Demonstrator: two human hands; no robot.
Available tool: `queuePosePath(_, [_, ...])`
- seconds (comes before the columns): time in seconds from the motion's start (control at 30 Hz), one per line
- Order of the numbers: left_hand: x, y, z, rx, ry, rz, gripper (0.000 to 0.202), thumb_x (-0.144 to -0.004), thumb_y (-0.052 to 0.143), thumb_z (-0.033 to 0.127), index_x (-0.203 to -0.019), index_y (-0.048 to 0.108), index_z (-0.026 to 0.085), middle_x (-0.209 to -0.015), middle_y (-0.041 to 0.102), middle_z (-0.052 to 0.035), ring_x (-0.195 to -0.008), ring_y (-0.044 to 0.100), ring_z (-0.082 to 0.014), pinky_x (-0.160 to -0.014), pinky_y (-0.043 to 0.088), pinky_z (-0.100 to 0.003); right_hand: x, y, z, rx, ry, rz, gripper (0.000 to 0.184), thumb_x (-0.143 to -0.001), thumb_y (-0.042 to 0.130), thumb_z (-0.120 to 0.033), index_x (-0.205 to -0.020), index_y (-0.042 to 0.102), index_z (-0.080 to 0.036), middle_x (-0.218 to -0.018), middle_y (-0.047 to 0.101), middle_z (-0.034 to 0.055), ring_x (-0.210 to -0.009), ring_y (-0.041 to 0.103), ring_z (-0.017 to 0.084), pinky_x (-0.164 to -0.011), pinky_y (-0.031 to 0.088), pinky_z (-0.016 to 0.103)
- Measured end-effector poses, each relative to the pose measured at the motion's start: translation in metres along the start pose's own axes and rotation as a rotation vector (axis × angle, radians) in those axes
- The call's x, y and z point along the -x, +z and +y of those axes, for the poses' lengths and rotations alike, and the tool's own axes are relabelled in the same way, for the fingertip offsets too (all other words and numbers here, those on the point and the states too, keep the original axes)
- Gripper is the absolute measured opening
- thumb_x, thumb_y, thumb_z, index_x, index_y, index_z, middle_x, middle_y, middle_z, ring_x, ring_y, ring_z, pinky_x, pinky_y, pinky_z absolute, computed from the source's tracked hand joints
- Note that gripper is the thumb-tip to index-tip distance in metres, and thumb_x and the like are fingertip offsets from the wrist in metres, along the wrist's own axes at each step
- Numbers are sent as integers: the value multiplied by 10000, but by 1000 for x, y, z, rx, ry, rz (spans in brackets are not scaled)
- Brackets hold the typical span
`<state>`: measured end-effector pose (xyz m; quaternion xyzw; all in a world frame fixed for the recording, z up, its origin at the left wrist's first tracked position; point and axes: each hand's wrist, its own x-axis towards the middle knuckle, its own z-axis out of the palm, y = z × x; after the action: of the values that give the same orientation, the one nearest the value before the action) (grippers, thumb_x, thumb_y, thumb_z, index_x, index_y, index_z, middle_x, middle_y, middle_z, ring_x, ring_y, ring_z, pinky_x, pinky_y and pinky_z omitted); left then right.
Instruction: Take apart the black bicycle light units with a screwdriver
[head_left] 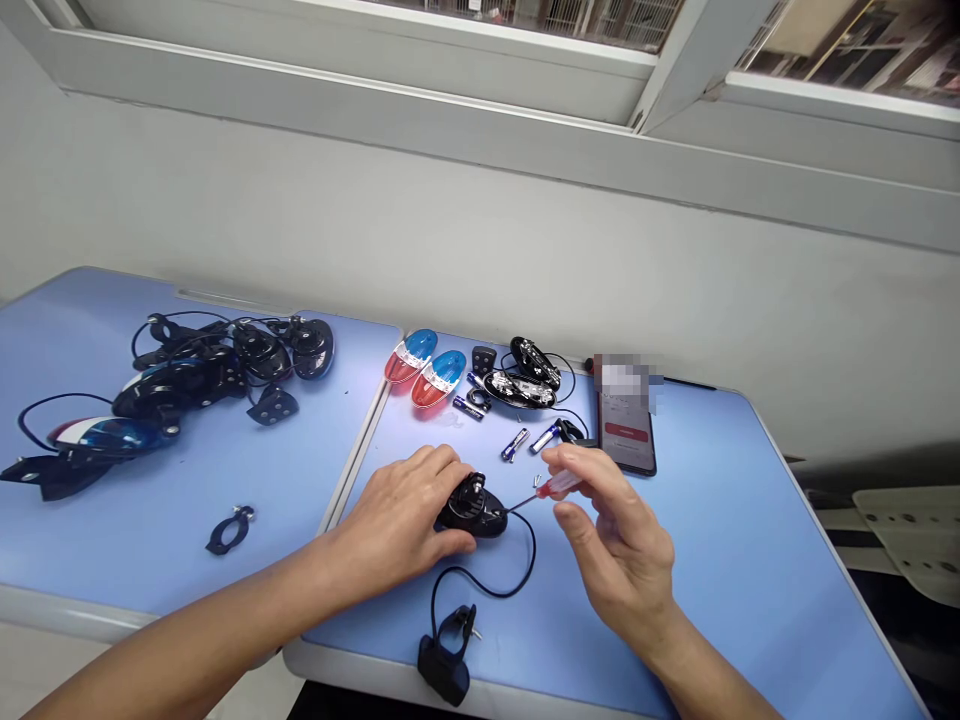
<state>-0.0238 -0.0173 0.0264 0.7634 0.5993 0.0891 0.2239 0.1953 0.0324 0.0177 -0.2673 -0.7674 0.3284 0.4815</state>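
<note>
Single view, worn on my head, faces forward and down from the desk's (720, 560) near edge, close above my left hand (397, 520) and right hand (619, 540); wall (480, 240) and window (360, 60) far.

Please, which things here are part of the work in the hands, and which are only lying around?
In use: left hand, black light housing, right hand, red-handled screwdriver.

Lying around: blue-and-red lens covers, batteries, smartphone, other black lights.
</note>
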Motion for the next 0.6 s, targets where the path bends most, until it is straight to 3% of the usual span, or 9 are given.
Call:
queuePosePath(0.1, [0, 0, 0, 1, 0, 3, 409, -805, 764, 366, -1130, 552, 237, -1128, 605, -30, -1042, 574, -258, -773, 463, -366, 1, 2, 1, 48, -15, 57, 471, -895, 598, -44, -1289, 587, -302, -1025, 624, 50, -820, 630, 164, -694, 587, 359])
queuePosePath(0.2, [-1, 1, -1, 2, -4, 1, 403, -805, 764, 364, -1123, 554, 234, -1114, 606, -28, -1030, 577, -256, -762, 461, -363, 3, 4, 1, 25, 39, 107, 512, -925, 530, -21, -1358, 518, -292, -1025, 667, 49, -803, 653, 154, -717, 598, 362])
queuePosePath(0.3, [-1, 1, -1, 3, -4, 6, 409, -804, 763, 369, -1129, 555, 234, -1115, 604, -27, -1028, 579, -256, -756, 461, -361, 4, 4, 1, 17, 29, 80, 492, -928, 532, -41, -1356, 510, -282, -1091, 673, 63, -846, 654, 166, -750, 592, 384])
queuePosePath(0.43, [-1, 1, -1, -1, -4, 10, 413, -803, 765, 364, -1135, 555, 236, -1125, 602, -28, -1041, 576, -260, -766, 461, -365, 4, 4, 1, 34, -23, 69, 431, -889, 607, -47, -1252, 581, -278, -1012, 665, 42, -835, 636, 171, -718, 593, 367])
queuePosePath(0.6, [0, 0, 0, 3, -9, 8, 393, -799, 766, 356, -1114, 564, 236, -1113, 605, -28, -1026, 580, -260, -760, 458, -361, 3, 3, 0, 13, 44, 57, 428, -945, 485, -44, -1303, 556, -270, -1124, 661, 82, -922, 639, 188, -721, 601, 368])
